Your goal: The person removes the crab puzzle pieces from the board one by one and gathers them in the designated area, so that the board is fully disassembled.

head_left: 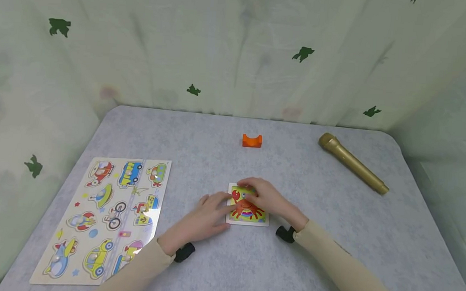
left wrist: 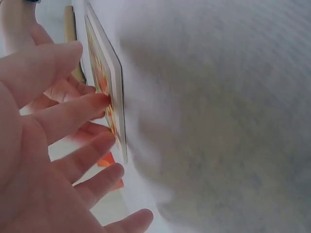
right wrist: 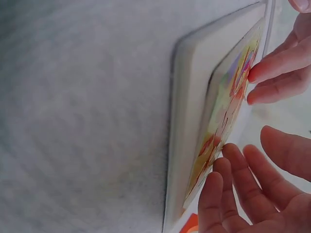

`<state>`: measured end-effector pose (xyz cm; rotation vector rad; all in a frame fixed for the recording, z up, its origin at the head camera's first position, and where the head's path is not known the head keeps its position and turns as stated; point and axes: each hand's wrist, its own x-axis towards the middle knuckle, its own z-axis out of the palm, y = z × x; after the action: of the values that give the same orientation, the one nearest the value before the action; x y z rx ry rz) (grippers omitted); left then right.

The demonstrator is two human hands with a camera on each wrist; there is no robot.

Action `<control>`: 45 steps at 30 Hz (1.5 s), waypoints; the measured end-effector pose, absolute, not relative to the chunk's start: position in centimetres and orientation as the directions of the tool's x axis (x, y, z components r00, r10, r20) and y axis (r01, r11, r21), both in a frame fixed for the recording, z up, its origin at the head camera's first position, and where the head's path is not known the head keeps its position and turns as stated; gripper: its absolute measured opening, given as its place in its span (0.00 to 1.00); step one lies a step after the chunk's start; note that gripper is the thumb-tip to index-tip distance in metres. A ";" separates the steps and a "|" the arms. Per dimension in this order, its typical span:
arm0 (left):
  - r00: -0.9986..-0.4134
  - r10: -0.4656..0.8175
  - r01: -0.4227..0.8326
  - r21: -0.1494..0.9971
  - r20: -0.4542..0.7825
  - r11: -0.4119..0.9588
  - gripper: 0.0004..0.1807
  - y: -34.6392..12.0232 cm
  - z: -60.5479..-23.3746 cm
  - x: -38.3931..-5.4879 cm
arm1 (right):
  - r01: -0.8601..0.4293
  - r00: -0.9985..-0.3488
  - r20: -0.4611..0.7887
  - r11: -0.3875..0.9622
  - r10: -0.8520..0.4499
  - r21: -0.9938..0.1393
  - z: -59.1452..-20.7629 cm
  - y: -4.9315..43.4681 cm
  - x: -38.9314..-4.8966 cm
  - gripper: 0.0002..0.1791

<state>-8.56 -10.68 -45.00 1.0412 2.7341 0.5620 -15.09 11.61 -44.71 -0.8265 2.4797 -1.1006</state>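
Observation:
A small square crab picture puzzle (head_left: 247, 213) with a white border lies flat on the table, in front of the person. From the left, my left hand (head_left: 205, 216) reaches over its edge, with extended fingertips on the picture. My right hand (head_left: 269, 198) comes in from the right, its gently bent fingers over the upper part of the crab. In the left wrist view the left fingers (left wrist: 87, 154) are spread along the puzzle's side. The right wrist view has the right fingertips (right wrist: 224, 153) against the picture's surface, with the thumb held apart.
To the left lies a large vehicle puzzle board (head_left: 85, 198), partly covered by the left forearm. An orange block with a curved notch (head_left: 251, 142) stands behind the crab puzzle. A gold microphone (head_left: 353, 164) lies at the back right. Pale curtains (head_left: 239, 51) surround the table.

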 end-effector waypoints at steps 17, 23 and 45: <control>-0.745 0.661 0.586 0.384 -0.092 0.714 0.30 -12.1 -44.9 -8.3 | -0.424 -0.785 -0.080 0.627 -0.614 -0.654 -44.6 9.7 -16.3 0.14; -0.757 0.650 0.607 0.297 -0.065 0.737 0.29 -11.5 -44.7 -8.1 | -0.375 -0.788 -0.128 0.635 -0.602 -0.675 -44.7 9.3 -16.8 0.14; -0.754 0.656 0.621 0.282 -0.039 0.731 0.28 -10.9 -44.8 -7.9 | -0.329 -0.819 -0.137 0.651 -0.557 -0.684 -45.0 8.7 -16.8 0.13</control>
<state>-7.88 -10.88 -44.78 1.0365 2.7951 0.3825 -16.84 8.73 -44.97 -0.7051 2.5354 -0.9541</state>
